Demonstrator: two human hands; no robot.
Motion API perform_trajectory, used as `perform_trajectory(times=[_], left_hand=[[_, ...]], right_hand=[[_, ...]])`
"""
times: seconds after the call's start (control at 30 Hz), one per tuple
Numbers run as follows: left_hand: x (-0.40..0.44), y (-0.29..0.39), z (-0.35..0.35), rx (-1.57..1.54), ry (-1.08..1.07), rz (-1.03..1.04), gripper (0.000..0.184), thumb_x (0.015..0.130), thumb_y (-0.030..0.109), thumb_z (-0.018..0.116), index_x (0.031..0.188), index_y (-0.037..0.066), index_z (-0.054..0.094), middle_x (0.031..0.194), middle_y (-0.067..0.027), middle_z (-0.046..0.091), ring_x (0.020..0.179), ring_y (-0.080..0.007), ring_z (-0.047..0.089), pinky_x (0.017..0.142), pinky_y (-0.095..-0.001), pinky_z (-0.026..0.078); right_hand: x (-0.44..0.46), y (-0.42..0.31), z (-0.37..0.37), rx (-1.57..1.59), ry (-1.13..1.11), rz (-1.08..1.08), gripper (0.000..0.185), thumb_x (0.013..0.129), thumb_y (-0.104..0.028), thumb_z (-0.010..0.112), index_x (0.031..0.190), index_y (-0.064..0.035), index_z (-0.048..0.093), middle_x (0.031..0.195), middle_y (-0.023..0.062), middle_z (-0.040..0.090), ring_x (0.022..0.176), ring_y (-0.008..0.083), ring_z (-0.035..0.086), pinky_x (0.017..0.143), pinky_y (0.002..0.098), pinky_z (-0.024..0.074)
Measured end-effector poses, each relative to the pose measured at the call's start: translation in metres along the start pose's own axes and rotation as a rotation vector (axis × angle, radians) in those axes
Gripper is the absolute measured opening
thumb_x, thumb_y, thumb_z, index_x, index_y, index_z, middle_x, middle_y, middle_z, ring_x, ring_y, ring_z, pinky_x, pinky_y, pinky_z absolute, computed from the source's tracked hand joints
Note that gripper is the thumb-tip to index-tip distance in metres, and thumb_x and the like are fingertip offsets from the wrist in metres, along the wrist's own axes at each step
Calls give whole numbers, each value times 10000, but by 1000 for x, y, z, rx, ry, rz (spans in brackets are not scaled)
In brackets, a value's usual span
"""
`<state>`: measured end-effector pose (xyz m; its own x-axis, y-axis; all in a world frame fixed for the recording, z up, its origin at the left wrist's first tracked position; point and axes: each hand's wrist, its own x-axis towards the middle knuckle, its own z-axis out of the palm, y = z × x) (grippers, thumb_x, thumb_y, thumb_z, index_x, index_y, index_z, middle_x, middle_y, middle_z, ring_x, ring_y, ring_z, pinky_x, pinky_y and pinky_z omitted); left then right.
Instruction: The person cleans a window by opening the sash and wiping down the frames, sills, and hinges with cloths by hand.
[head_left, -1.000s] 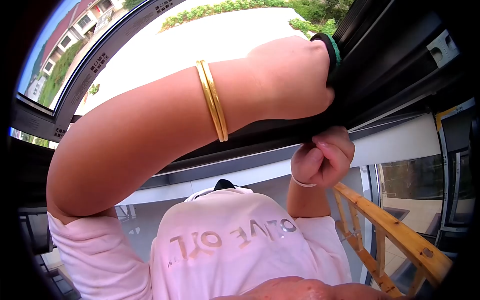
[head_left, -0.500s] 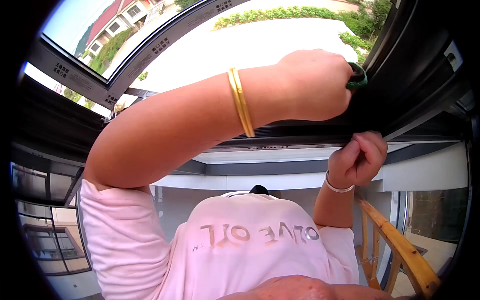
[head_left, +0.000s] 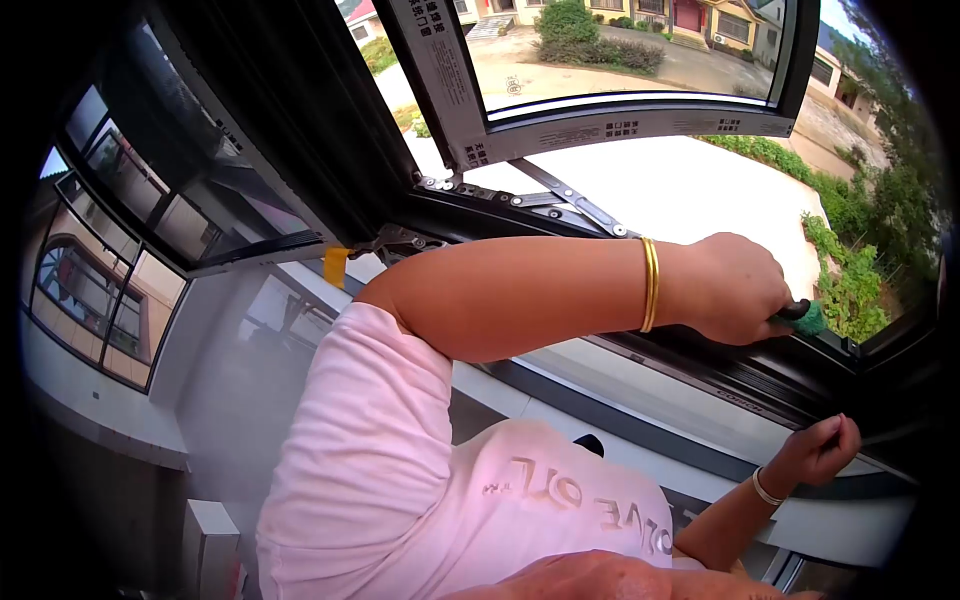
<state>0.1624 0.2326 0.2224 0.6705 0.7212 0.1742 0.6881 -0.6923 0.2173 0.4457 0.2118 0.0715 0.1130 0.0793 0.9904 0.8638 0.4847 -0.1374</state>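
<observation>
My left arm, with gold bangles, reaches across to the right. My left hand (head_left: 730, 290) is closed around a small black-and-green cleaning pad (head_left: 803, 316); its exact kind is unclear, with a dark end and rough green material showing past the fingers. That hand is at the lower part of the dark window frame (head_left: 860, 375), near its right corner. Lower right, my right hand (head_left: 822, 452), with a pale bangle at the wrist, is curled into a loose fist beside the frame's inner edge. Nothing shows in it.
An opened window sash (head_left: 620, 127) with printed protective film swings outward, held by a metal hinge arm (head_left: 570, 195). Another sash (head_left: 255, 255) stands at the left, with a yellow tag (head_left: 336, 266) near its corner. Outside are green bushes (head_left: 850, 260) and houses.
My view has turned, so the open sash and hinge now show fully. My left hand, still holding the green pad, appears lower along the frame. The right hand remains curled.
</observation>
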Motion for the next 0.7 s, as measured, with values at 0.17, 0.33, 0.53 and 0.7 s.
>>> perform_trajectory(times=[0.17, 0.33, 0.53, 0.7], left_hand=[[-75, -45, -38, 86, -57, -89, 398, 996, 383, 572, 988, 15, 723, 901, -156, 680, 902, -339, 656, 833, -430, 524], [-124, -70, -63, 248, -103, -162, 409, 988, 346, 609, 773, 1, 658, 754, -143, 609, 743, -330, 600, 719, -426, 488], [-183, -106, -84, 425, -145, -222, 365, 975, 320, 632, 750, 32, 627, 731, -125, 584, 757, -320, 581, 762, -420, 467], [-200, -102, -98, 483, -171, -231, 403, 987, 369, 593, 775, 30, 648, 776, -120, 625, 838, -318, 606, 912, -431, 447]], right_hand=[[1, -5, -3, -42, -40, 34, 48, 952, 32, 554, 973, 48, 594, 926, 137, 640, 785, 240, 624, 733, 321, 541], [6, -6, 0, -28, -21, -30, 40, 952, 13, 563, 961, 19, 601, 901, 109, 622, 752, 212, 593, 669, 293, 513], [3, 3, -7, 1, -60, -14, 54, 947, 7, 566, 980, 9, 609, 910, 108, 623, 752, 211, 601, 614, 287, 485], [-1, 14, -15, 0, -107, -91, 73, 940, 36, 554, 990, 17, 604, 927, 124, 640, 812, 249, 644, 709, 322, 544]])
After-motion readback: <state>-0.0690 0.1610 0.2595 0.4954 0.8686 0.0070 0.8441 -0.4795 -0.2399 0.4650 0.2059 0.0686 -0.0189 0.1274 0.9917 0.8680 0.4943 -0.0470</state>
